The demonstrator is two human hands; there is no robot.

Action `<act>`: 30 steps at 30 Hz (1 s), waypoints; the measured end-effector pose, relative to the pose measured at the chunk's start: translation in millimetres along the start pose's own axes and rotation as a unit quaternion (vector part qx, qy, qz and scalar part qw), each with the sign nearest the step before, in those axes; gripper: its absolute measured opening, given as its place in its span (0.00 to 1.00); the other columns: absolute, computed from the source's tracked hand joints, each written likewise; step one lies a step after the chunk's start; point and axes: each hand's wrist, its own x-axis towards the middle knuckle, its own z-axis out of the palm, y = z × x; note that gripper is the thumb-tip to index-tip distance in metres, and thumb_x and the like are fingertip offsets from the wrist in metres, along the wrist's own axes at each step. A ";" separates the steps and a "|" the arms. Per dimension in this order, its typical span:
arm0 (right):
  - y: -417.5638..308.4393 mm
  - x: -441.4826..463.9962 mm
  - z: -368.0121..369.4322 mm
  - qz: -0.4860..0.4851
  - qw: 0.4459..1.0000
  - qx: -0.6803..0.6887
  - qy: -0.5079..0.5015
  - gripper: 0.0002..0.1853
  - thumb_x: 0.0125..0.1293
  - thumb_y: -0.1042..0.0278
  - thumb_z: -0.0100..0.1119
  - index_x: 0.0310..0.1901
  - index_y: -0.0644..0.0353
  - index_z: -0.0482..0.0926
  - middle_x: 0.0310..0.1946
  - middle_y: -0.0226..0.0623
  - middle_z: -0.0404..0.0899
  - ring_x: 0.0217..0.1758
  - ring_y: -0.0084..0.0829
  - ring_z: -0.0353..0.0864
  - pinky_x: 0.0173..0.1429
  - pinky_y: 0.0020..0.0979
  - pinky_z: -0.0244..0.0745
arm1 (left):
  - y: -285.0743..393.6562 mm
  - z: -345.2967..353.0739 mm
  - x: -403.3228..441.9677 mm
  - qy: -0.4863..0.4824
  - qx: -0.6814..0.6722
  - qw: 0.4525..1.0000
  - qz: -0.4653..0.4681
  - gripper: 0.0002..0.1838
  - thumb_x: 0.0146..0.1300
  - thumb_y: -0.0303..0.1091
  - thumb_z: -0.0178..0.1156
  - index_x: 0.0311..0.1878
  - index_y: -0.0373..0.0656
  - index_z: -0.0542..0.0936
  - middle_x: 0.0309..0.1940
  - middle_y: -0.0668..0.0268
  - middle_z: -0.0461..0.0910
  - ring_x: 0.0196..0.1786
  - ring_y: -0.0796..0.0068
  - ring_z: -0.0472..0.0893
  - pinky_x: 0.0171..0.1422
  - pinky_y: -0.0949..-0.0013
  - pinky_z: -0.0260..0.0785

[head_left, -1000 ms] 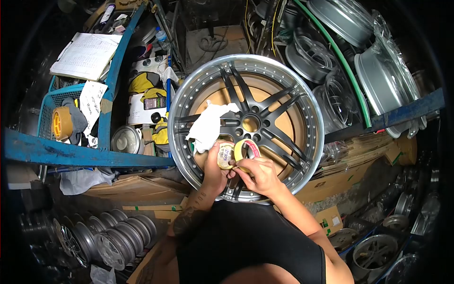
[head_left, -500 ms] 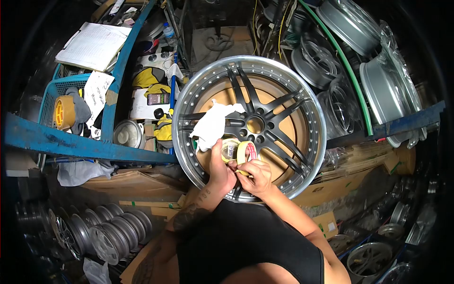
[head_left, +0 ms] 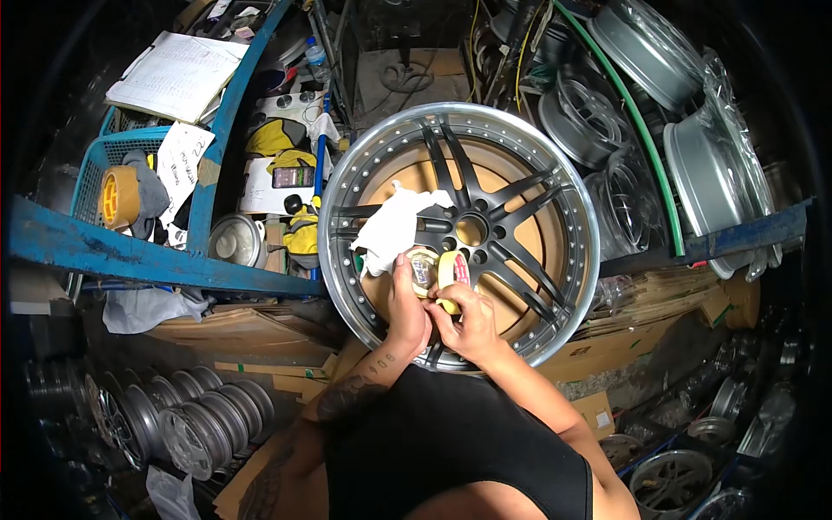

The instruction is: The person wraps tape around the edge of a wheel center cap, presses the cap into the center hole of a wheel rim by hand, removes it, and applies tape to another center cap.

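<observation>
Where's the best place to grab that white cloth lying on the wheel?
I'd pinch the middle of the white cloth from above: it lies loosely crumpled over the wheel's spokes, so its folds should gather easily. The left hand crowds its lower end.

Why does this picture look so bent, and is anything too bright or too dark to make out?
In the head view, wide-angle distortion seems to bow the blue beam; the corners fall to black; the white cloth looks nearly washed out; the wheel's polished lip catches glare; print on the yellow tape roll is too small to read.
</observation>
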 end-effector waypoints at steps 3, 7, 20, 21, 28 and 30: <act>-1.3 -7.8 6.6 0.037 0.997 0.057 0.048 0.21 0.62 0.87 0.71 0.52 0.64 0.70 0.42 0.50 0.87 0.42 0.40 0.91 0.46 0.36 0.86 | 3.9 6.6 -4.9 -0.018 0.001 1.000 0.016 0.28 0.85 0.59 0.37 0.59 0.43 0.76 0.47 0.63 0.84 0.48 0.71 0.85 0.57 0.64 0.78; 4.9 -17.9 10.8 0.019 0.995 0.064 0.070 0.20 0.64 0.91 0.64 0.53 0.65 0.69 0.46 0.54 0.88 0.49 0.40 0.92 0.54 0.35 0.86 | 2.9 0.7 -3.8 -0.074 -0.037 0.995 -0.053 0.31 0.85 0.62 0.37 0.58 0.43 0.76 0.46 0.64 0.83 0.48 0.72 0.84 0.57 0.65 0.78; 2.9 -17.8 -4.6 0.221 0.931 0.284 0.054 0.19 0.66 0.86 0.71 0.51 0.64 0.72 0.43 0.42 0.88 0.50 0.29 0.90 0.55 0.30 0.87 | 5.8 -14.1 -1.5 -0.176 0.200 0.960 0.080 0.23 0.85 0.46 0.48 0.73 0.44 0.63 0.61 0.60 0.70 0.58 0.76 0.75 0.60 0.70 0.74; 1.6 -17.4 -9.0 0.217 0.936 0.273 0.048 0.18 0.65 0.86 0.71 0.51 0.64 0.73 0.42 0.42 0.88 0.50 0.29 0.90 0.56 0.30 0.87 | 12.2 -14.3 0.1 -0.197 0.230 0.946 0.114 0.24 0.83 0.45 0.52 0.73 0.44 0.64 0.63 0.58 0.69 0.60 0.74 0.74 0.64 0.68 0.72; -2.2 -12.3 -35.3 0.227 0.953 0.200 -0.013 0.17 0.66 0.83 0.73 0.50 0.63 0.74 0.40 0.39 0.88 0.44 0.23 0.88 0.46 0.26 0.85 | 51.9 -22.8 -4.1 -0.318 0.436 0.792 0.286 0.16 0.65 0.37 0.75 0.53 0.45 0.85 0.69 0.54 0.68 0.71 0.59 0.72 0.79 0.54 0.60; -4.7 -13.2 -33.1 0.256 0.939 0.231 -0.007 0.17 0.67 0.82 0.72 0.51 0.63 0.73 0.40 0.39 0.88 0.43 0.22 0.88 0.44 0.25 0.84 | 47.2 -29.7 0.7 -0.349 0.426 0.797 0.250 0.14 0.65 0.36 0.75 0.50 0.44 0.87 0.69 0.55 0.69 0.72 0.58 0.71 0.80 0.52 0.58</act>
